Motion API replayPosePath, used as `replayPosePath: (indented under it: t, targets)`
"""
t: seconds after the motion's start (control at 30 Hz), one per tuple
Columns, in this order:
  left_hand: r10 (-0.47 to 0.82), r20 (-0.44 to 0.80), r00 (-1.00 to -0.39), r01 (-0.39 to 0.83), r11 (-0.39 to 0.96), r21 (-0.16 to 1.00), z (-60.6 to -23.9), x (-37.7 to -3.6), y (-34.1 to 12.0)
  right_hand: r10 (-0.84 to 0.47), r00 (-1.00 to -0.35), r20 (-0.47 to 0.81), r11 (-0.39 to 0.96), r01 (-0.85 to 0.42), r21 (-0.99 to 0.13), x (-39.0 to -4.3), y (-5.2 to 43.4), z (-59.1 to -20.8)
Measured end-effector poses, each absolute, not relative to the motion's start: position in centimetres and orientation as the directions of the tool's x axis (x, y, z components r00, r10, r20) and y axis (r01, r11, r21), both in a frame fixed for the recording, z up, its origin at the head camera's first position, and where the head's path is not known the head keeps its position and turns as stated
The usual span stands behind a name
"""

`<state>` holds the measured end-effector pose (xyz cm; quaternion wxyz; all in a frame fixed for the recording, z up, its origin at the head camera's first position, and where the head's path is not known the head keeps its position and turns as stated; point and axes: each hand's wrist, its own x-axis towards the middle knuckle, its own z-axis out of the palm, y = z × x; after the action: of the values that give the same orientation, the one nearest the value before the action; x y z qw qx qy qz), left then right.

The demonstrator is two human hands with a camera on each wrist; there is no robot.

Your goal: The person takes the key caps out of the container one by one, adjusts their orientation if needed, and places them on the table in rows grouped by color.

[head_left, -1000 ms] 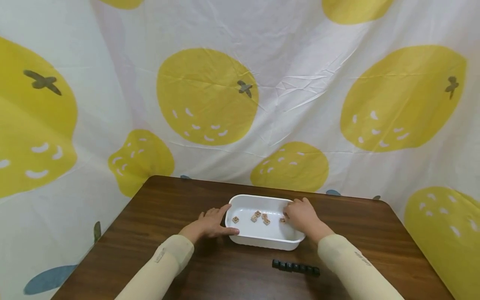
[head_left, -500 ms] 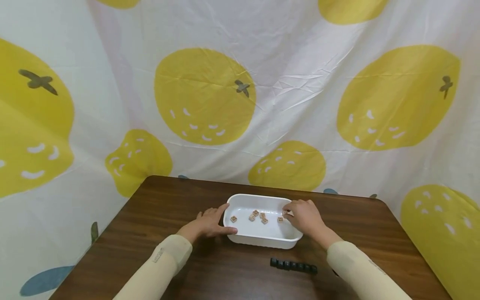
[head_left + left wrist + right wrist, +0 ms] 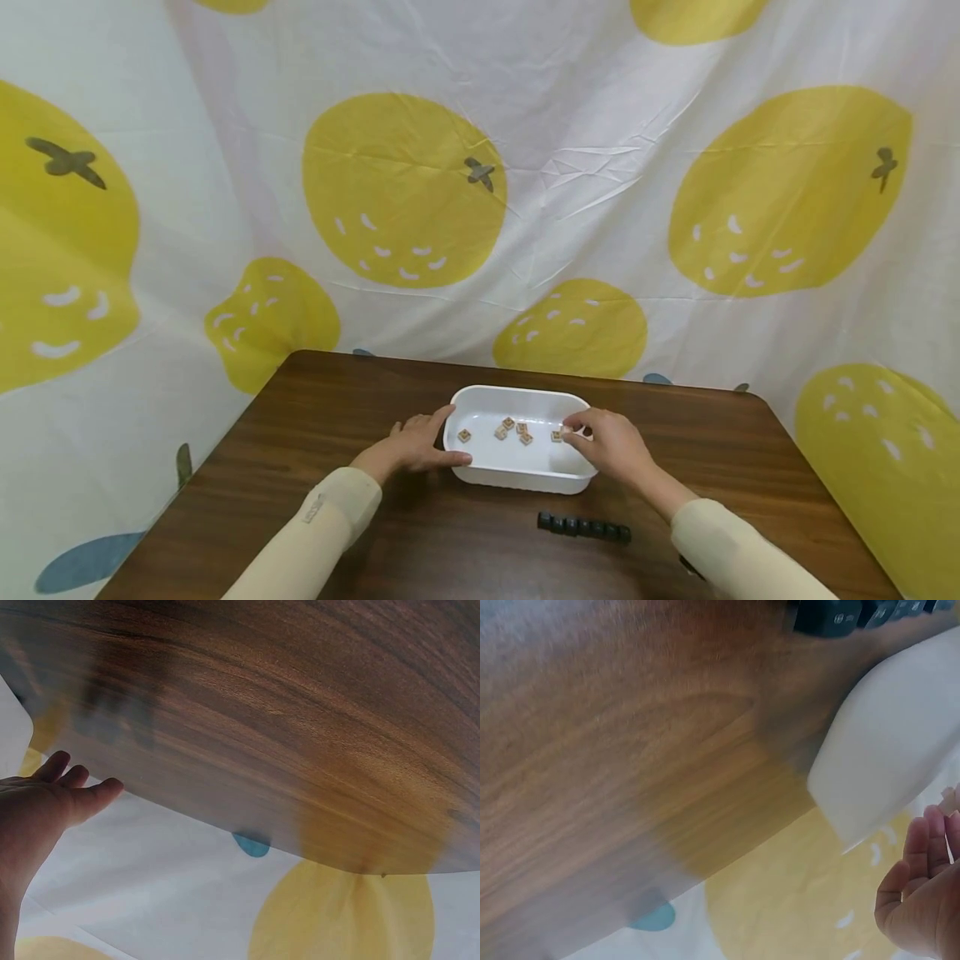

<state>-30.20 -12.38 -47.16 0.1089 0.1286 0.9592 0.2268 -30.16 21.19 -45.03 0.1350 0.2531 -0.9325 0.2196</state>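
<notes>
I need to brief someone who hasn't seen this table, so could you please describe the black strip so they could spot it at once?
On the dark wooden table find the white tray between the two hands. The black strip lies on the bare wood just in front of the tray, nearer the person. It is one dark segmented row, unlike the small tan tiles scattered inside the tray.

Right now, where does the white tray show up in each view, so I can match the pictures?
Head: the white tray sits mid-table, between the left hand and the right hand.
Left wrist: not in view.
Right wrist: its pale outer wall fills the right side, under the black strip.
Shared landmark: the brown wooden table.
</notes>
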Motion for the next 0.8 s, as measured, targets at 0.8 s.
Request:
replayPosePath:
  t: [0.8]
  targets:
    - [0.296, -0.155, -0.942, 0.194, 0.863, 0.467, -46.9, -30.1, -12.4, -0.6, -0.747, 0.285, 0.687, -0.664, -0.295, -20.8, 19.5, -48.1]
